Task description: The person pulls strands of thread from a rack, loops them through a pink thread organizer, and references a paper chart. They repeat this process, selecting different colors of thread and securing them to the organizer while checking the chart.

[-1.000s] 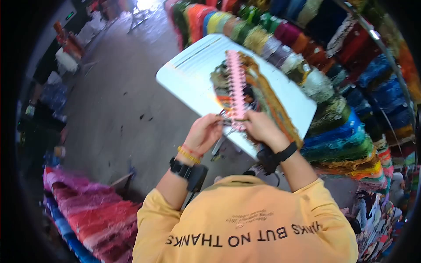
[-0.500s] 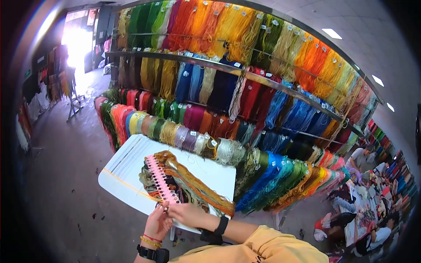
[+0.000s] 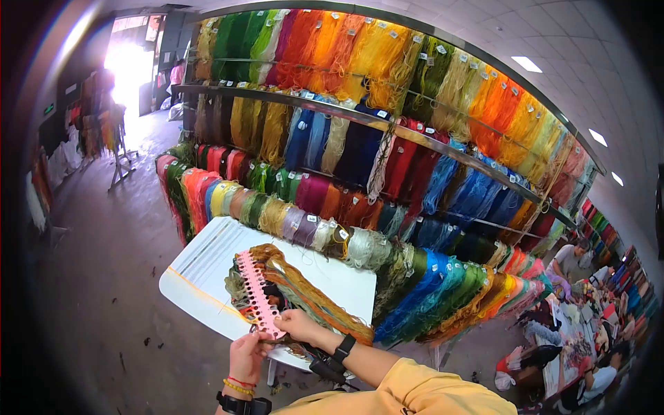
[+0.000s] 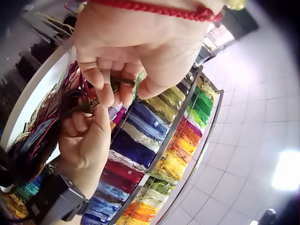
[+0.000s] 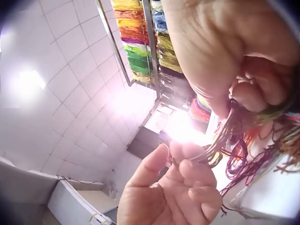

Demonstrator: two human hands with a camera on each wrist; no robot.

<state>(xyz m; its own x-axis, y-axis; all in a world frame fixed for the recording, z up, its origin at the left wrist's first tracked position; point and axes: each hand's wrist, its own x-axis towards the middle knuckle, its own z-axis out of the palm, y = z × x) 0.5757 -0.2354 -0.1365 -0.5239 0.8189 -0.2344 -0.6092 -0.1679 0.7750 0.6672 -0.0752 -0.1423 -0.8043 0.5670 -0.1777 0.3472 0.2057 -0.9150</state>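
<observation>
A pink card with holes along its edges (image 3: 257, 290) lies on the white board, with thread bundles looped through it and a long brown and green bundle (image 3: 315, 294) trailing right. At the card's near end, my left hand (image 3: 246, 356) has its fingertips bent around thin strands. My right hand (image 3: 299, 325) has its thumb over the card's near end. In the left wrist view, dark olive strands (image 4: 86, 107) run between my left hand (image 4: 136, 47) and right hand (image 4: 84, 147). Brown strands (image 5: 224, 136) pass from my right hand's pinch (image 5: 225, 51) to my left fingers (image 5: 173, 192).
The white board (image 3: 200, 256) has printed lines at its far left and an orange thread (image 3: 207, 296) across it. Behind stands a rack of coloured skeins (image 3: 346, 138). At the right, people are near a cluttered table (image 3: 567, 332). Grey floor (image 3: 104, 277) lies left.
The head view has lifted from the hands towards the rack. Since half a second ago, my hands have parted slightly at the card's near end, and more of that end shows between them.
</observation>
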